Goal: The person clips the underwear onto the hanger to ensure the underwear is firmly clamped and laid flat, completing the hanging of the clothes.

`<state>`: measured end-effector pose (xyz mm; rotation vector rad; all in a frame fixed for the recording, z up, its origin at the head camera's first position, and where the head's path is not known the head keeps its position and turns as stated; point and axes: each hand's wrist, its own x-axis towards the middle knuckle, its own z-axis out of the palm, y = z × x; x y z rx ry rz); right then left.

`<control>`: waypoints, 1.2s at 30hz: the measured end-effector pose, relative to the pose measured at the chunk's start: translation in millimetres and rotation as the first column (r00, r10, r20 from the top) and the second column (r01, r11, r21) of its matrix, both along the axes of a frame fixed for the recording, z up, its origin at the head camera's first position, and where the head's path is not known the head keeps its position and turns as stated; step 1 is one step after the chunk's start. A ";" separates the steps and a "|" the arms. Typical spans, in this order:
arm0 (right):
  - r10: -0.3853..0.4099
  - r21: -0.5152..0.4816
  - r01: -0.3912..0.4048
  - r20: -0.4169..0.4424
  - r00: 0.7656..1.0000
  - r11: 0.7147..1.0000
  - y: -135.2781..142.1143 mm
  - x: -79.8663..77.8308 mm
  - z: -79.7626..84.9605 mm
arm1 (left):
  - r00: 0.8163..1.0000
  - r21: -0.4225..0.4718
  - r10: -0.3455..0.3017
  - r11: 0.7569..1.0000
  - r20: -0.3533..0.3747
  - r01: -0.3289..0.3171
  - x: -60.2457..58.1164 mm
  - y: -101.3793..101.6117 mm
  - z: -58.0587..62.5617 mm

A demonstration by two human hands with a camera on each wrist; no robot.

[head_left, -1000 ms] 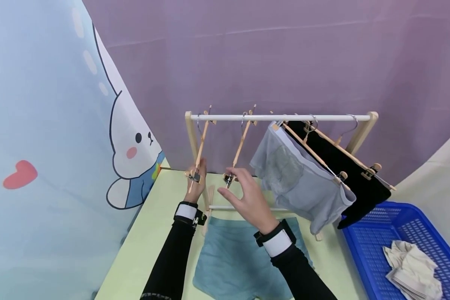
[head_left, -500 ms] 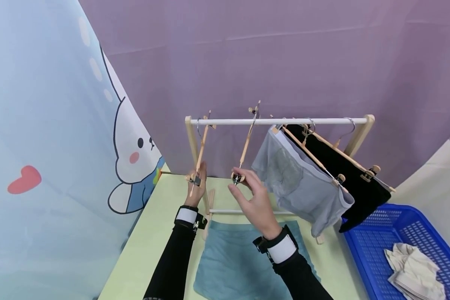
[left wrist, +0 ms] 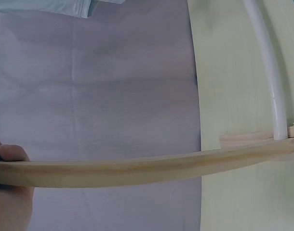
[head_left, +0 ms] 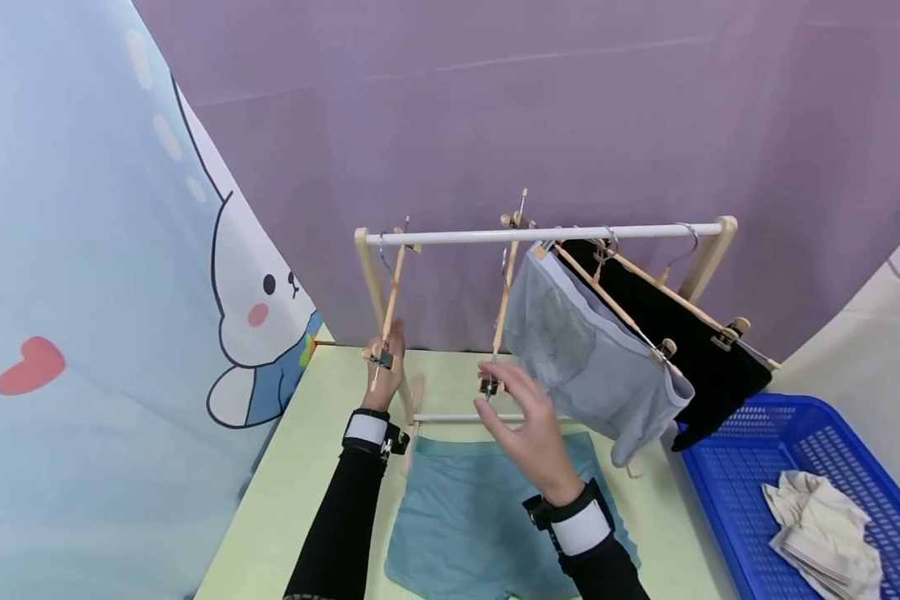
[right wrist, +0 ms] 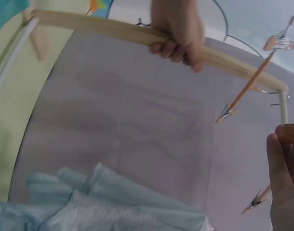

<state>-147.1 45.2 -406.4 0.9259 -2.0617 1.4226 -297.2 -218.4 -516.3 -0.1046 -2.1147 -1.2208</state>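
My left hand [head_left: 387, 367] grips the left wooden post [left wrist: 118, 173] of a small clothes rack. That grip shows from the other side in the right wrist view, fingers curled round the post. A bare wooden clip hanger [head_left: 393, 292] hangs just in front of this hand. With thumb and fingers, my right hand [head_left: 531, 429] pinches the near clip [head_left: 489, 386] of a second clip hanger [head_left: 504, 304]. Its hook is at the white rail [head_left: 450, 237]. Close on its right hang light grey-blue shorts [head_left: 577, 342] on another hanger.
Black shorts [head_left: 723, 383] hang at the rail's right. Teal shorts [head_left: 487, 508] lie flat on the pale green table [head_left: 270, 517]. A blue plastic basket [head_left: 783, 412] with folded cream cloth [head_left: 825, 533] stands at the right. A purple backdrop [head_left: 495, 108] rises behind the rack.
My right hand has moved right, taking the second hanger along the rail toward the grey-blue shorts. The left hand has kept its grip on the post.
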 end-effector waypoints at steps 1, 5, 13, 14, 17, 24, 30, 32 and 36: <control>0.002 0.010 -0.002 0.009 1.000 1.000 1.4 1.1 -3.1 | 1.000 0.015 -0.015 1.000 -0.008 0.015 9.7 4.8 12.5; 0.006 0.018 -0.007 0.087 0.996 1.000 6.6 5.4 -18.9 | 0.978 0.238 -0.065 0.971 0.201 0.015 44.9 20.8 62.8; 0.029 0.027 -0.037 0.233 0.972 0.999 17.4 8.7 -56.2 | 0.990 0.182 -0.029 0.983 0.140 0.003 51.6 20.6 62.3; 0.039 0.043 -0.052 0.254 0.966 0.998 19.0 9.1 -60.1 | 0.990 0.180 -0.020 0.984 0.140 -0.005 51.8 21.0 62.5; 0.083 0.078 -0.115 0.331 0.940 0.990 25.0 11.6 -70.1 | 0.988 0.238 -0.064 0.971 0.140 0.029 52.3 22.9 66.2; 0.145 0.068 -0.199 0.470 0.871 0.978 37.2 19.1 -91.2 | 0.971 0.271 -0.208 0.947 0.115 0.171 44.3 21.4 62.7; 0.167 0.065 -0.245 0.562 0.810 0.967 50.7 25.4 -108.4 | 0.955 0.364 -0.177 0.928 0.240 0.081 55.9 23.5 18.1; 0.170 0.072 -0.262 0.595 0.786 0.962 54.1 28.3 -112.5 | 0.968 0.348 -0.121 0.937 0.220 0.038 67.8 27.0 1.1; 0.176 0.068 -0.287 0.648 0.741 0.956 60.3 31.9 -119.8 | 0.992 0.211 0.048 0.975 0.115 -0.071 91.5 37.0 -33.4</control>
